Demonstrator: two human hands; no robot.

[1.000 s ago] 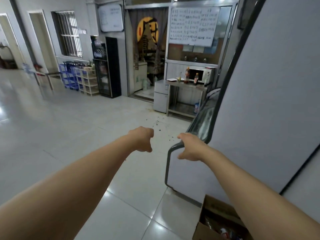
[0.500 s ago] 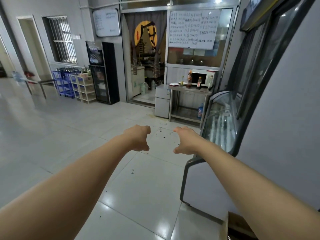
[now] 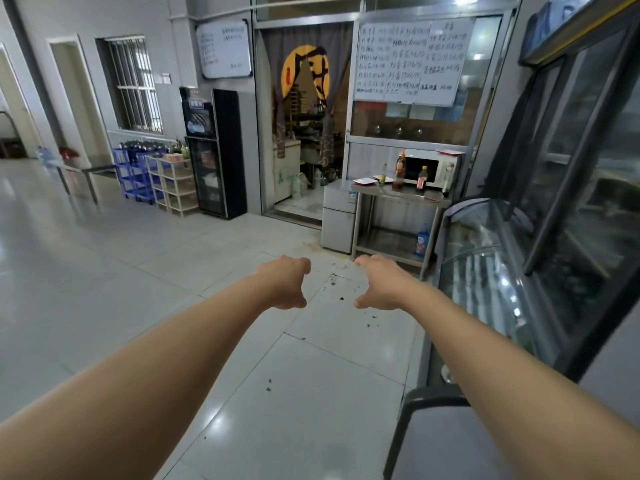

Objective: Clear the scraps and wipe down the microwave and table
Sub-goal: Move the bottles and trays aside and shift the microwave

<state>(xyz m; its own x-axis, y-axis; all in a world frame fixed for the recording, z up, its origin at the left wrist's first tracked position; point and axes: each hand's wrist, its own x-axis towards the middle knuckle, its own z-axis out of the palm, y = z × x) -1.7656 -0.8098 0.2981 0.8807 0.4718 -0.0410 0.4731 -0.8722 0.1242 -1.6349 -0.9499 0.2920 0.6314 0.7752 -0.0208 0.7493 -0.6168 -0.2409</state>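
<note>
Ahead of us: the table (image 3: 401, 195) stands against the far wall, well apart from our hands.
On it: the microwave (image 3: 429, 168) at the right end, bottles (image 3: 399, 172) before it.
Left of it: a small fridge (image 3: 338, 220), touching.
Our right: a display case (image 3: 485, 271).

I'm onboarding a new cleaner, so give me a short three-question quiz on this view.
1. True or false: the white microwave stands on the stainless steel table.
2. Dark scraps lie on: A) the microwave's top B) the pale tiled floor C) the blue plastic rack.
3. What do the bare left hand and bare right hand hold?

Key: 1 true; 2 B; 3 nothing, though both hands' fingers curl under, out of sight.
</note>
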